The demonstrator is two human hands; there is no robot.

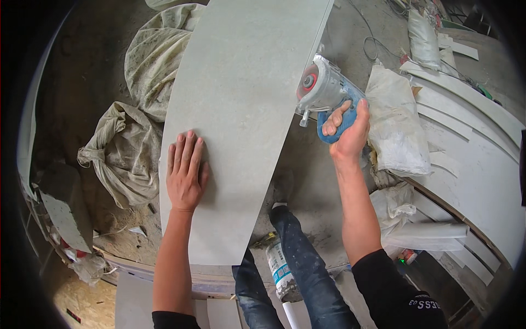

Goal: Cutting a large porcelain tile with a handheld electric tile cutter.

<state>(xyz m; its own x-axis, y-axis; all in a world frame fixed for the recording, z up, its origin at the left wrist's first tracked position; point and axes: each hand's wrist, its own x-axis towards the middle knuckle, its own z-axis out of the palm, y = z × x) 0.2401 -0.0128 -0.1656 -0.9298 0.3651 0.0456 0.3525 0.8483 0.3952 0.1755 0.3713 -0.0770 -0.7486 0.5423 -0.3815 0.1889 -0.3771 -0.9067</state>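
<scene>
A long pale grey tile slab lies lengthwise in front of me. My left hand rests flat on its left side near the close end, fingers stretched out and holding nothing. On the right, my right hand grips the blue handle of a handheld tile cutter, fingers wrapped round it. The cutter's round blade with a red centre sits at the slab's right edge, under a clear guard. Whether the blade is in the tile or just beside it I cannot tell.
Dusty cloth sacks lie left of the slab. To the right are a filled white bag and stacked pale tile pieces. A white bucket stands between my legs. A cable runs over the floor at the far right.
</scene>
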